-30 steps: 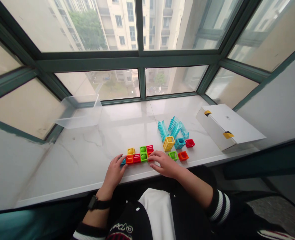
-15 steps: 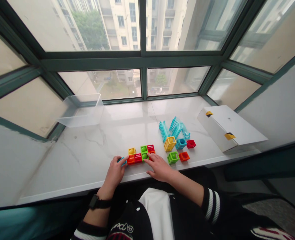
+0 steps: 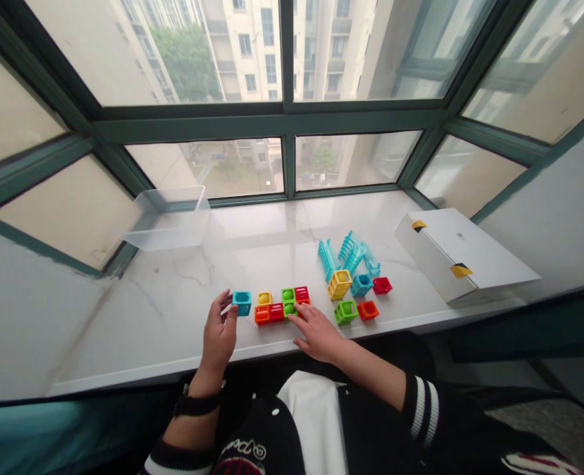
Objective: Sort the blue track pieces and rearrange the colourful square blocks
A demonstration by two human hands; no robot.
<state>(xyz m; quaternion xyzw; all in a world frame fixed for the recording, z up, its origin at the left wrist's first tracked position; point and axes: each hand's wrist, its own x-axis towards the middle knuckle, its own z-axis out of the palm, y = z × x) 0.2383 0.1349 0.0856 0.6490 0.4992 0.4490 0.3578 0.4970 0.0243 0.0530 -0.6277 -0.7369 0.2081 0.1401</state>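
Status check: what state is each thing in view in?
Left hand: fingertips on teal plastic cube, grip unclear.
Right hand: fingers resting on row of coloured plastic cubes.
White cardboard box: closed, taped.
Clear plastic tub: upright, open-topped.
Turquoise plastic ramps: lying loose.

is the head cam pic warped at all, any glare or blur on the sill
Head view: wide-angle distortion splays the dark green window frame toward the corners; soft daylight leaves a pale glare on the marble sill near the glass, with only faint shadows; the teal block at the left hand looks sharp, with no clear motion blur.
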